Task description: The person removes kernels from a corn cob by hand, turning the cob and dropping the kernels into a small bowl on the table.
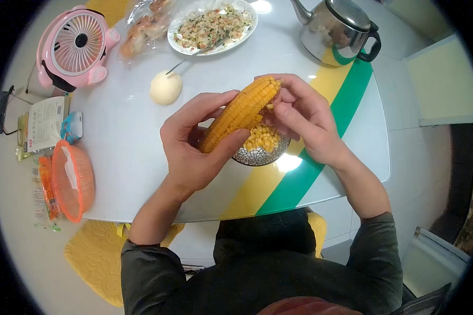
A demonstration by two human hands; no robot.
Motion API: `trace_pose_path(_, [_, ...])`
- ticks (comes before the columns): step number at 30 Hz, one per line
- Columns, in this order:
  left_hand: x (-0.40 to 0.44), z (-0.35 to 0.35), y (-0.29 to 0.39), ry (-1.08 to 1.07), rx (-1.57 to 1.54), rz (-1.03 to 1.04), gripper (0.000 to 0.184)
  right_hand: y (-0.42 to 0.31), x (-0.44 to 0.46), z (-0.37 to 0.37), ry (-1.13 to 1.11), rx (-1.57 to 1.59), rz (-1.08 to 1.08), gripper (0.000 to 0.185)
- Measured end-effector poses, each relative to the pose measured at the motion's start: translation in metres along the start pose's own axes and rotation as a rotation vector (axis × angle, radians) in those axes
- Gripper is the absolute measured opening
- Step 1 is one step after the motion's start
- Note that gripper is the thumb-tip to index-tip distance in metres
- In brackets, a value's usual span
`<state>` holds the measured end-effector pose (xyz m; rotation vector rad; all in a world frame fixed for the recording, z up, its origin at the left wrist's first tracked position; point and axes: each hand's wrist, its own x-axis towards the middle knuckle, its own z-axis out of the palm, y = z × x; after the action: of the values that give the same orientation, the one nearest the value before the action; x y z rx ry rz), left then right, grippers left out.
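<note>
A yellow corn cob [243, 111] is held at a slant above a small bowl with a crackle pattern [255, 158]. My left hand [189, 139] is wrapped round the cob's lower end, thumb along the near side. At its upper right end, my right hand [309, 116] has curled fingers against the cob, the thumb close to its bared side. Kernels are gone from part of that side. Loose corn kernels [264, 139] lie in the bowl below. The cob and my hands hide some of the bowl.
A steamed bun [166, 87] with a utensil handle by it sits beyond my left hand. Farther back are a plate of fried rice [177, 46], a bagged food item [146, 29] and a steel kettle [326, 39]. On the left are a pink fan [79, 44] and an orange basket [86, 181].
</note>
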<state>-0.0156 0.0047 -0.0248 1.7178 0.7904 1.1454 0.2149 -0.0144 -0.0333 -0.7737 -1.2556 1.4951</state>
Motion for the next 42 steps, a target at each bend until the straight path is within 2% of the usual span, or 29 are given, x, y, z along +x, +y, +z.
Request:
trace_pose_path(3, [-0.004,0.002,0.004,0.023,0.013,-0.023,0.048,-0.001,0.002,0.005,0.023,-0.006,-0.011,0.039])
trace_pose_path(6, [-0.004,-0.001,0.006,-0.022,0.101,0.038,0.047,0.003,0.001,0.002,0.01,-0.058,0.001,0.039])
trace_pose_path(9, [-0.006,-0.002,0.008,0.025,0.014,-0.085,0.045,0.005,0.002,0.004,0.01,-0.042,0.006,0.042])
trace_pose_path(15, [-0.007,-0.005,0.018,0.017,0.019,-0.16,0.046,0.003,0.001,-0.002,-0.04,-0.241,-0.011,0.049])
trace_pose_path(18, [-0.008,-0.003,0.009,0.026,0.022,-0.059,0.045,-0.001,0.0,0.002,-0.051,-0.223,0.013,0.05])
trace_pose_path(26, [-0.01,0.002,0.012,0.015,0.076,-0.039,0.044,0.0,0.003,0.015,-0.004,-0.032,0.045,0.047])
trace_pose_path(30, [-0.009,0.002,0.017,0.027,0.066,-0.069,0.044,0.002,0.0,0.01,-0.007,-0.215,0.019,0.044])
trace_pose_path(31, [-0.009,0.001,0.019,0.015,0.081,-0.086,0.044,0.003,0.0,0.008,-0.025,-0.234,0.037,0.045])
trace_pose_path(34, [-0.005,0.002,0.01,0.039,0.097,0.068,0.045,0.002,0.003,0.007,-0.041,-0.163,0.076,0.052])
trace_pose_path(38, [-0.006,0.0,0.011,0.048,0.056,0.007,0.045,-0.011,0.001,0.008,-0.082,-0.164,0.147,0.056])
trace_pose_path(42, [-0.007,-0.001,0.007,0.059,0.128,0.113,0.046,-0.014,0.001,0.008,-0.101,-0.143,0.117,0.061])
